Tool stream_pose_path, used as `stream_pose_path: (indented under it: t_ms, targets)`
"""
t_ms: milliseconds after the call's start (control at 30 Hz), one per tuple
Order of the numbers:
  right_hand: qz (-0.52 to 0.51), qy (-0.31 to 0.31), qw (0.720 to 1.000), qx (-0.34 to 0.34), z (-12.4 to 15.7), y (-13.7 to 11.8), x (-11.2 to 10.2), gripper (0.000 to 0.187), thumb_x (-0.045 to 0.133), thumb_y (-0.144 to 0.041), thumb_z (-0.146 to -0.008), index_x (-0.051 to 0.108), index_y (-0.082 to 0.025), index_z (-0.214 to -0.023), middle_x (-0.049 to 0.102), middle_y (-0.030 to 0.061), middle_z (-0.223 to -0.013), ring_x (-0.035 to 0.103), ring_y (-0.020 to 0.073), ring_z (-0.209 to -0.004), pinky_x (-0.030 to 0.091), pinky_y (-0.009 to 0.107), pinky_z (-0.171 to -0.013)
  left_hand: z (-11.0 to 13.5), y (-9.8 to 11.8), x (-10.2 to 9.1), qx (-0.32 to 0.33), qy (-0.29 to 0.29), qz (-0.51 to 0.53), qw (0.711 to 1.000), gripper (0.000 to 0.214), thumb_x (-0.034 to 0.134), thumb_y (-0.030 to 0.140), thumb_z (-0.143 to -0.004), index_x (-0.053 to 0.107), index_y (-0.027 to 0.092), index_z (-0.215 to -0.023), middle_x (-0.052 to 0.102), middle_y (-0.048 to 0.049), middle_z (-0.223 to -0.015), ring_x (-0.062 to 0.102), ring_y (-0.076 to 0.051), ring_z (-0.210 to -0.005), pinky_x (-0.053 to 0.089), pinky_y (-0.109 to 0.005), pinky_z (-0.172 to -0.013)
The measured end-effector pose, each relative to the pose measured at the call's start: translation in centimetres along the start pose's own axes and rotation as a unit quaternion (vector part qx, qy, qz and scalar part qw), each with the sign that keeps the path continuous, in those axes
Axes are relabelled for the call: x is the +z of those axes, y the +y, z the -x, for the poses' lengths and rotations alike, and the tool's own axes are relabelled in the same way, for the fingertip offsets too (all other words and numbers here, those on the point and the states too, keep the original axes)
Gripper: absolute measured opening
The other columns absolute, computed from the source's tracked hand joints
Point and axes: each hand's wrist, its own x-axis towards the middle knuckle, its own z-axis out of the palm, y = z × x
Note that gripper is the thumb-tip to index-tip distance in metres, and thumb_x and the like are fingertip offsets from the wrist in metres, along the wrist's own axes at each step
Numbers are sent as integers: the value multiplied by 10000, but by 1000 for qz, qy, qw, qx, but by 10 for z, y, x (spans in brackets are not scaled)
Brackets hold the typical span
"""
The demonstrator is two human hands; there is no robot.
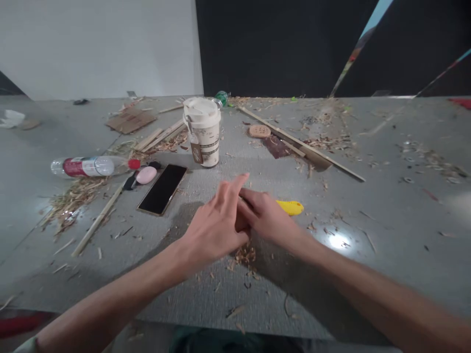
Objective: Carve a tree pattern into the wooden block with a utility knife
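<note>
My left hand point(217, 225) and my right hand point(267, 215) meet over the middle of the table. The left one is closed around a small brown piece point(241, 223), seemingly wood and mostly covered by fingers; its index finger points up and away. Out of the far side of my closed right hand sticks a rounded yellow handle point(290, 207), and the working end of that tool is hidden. Curled wood shavings point(246, 255) lie on the table just below the hands.
A lidded paper cup point(204, 132) stands ahead, with a phone point(163, 189) to its left. Further left lie a pink oval object point(146, 175) and a plastic bottle point(93, 166) on its side. Long wooden strips point(324, 159), a carved wooden piece point(259, 131) and cardboard point(130, 120) lie farther back.
</note>
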Motion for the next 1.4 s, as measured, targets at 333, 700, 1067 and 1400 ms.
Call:
stream_pose_path:
  t_ms: [333,700,1067,1400]
  targets:
    - [-121,50,991,11,-6,17,2,544,425,-699,-1069,503,-239,-790,509,-12,-767,437,142,-689,367,315,-625,-3,8,-13,-85,-43,-129,987,373,632,281,-853,564,209,-1213,767,-138,-1101,786,-393,-1006,588,-443,-704]
    - [-228,33,973,20,9,20,6,557,479,-734,-1052,617,-217,-897,528,-11,-768,477,136,-667,425,272,-573,-2,-5,-10,-17,-5,-58,998,412,696,297,-746,593,204,-1134,797,-107,-1007,780,-357,-876,503,-393,-656]
    - [-282,28,954,99,10,20,6,604,524,-800,-990,704,-224,-977,636,35,-822,552,160,-674,453,287,-569,-6,-9,-14,-28,-32,28,999,488,681,274,-706,618,193,-1183,753,-75,-937,688,-263,-777,445,-342,-643]
    - [-53,15,945,-321,8,28,-27,501,623,-653,-1030,655,-283,-1367,733,70,-1190,673,224,-1064,533,391,-914,-15,-24,-38,-67,-323,463,822,183,666,286,-714,568,219,-854,455,30,-743,391,-134,-664,346,-289,-576]
